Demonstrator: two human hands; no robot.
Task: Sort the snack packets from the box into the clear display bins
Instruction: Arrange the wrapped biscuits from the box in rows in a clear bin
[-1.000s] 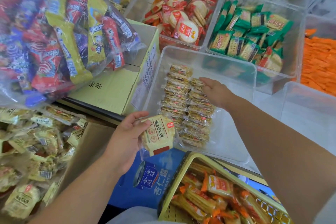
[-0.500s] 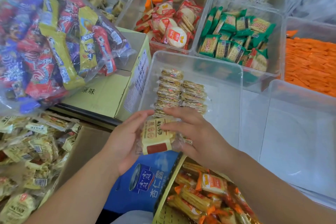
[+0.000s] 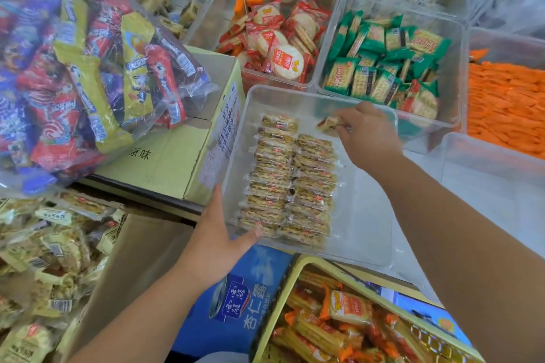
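Two packet rows [image 3: 289, 180] are lying in the clear bin [image 3: 368, 256], left half. R hand [image 3: 368, 138] is pinching one packet [image 3: 328, 122] over the bin's far part, just right of the rows. L hand [image 3: 218, 239] is hovering wide open, holding nothing, at the bin's near-left corner.

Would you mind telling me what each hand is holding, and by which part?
The right hand pinches a snack packet by one end, over the clear bin. The left hand holds nothing, fingers spread beside that bin.
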